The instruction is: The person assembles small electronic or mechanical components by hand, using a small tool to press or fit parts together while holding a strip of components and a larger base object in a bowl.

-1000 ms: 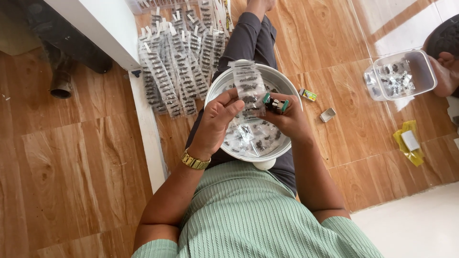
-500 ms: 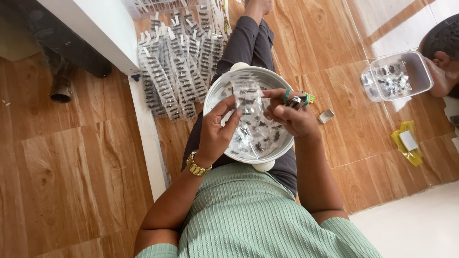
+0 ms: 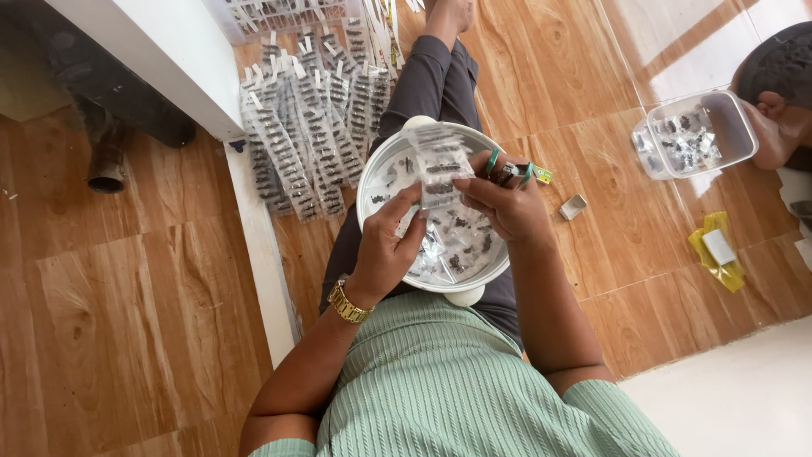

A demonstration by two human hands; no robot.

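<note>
Lifted since earlier: clear packet (image 3: 440,165), long axis running near-to-far, over white bowl (image 3: 381,169). My left hand (image 3: 385,245) and right hand (image 3: 503,203) are pinching its near end, fingers clamped; left nearer.

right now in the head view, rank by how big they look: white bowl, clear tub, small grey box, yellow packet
1. white bowl, nearest the camera
2. clear tub
3. yellow packet
4. small grey box
</note>
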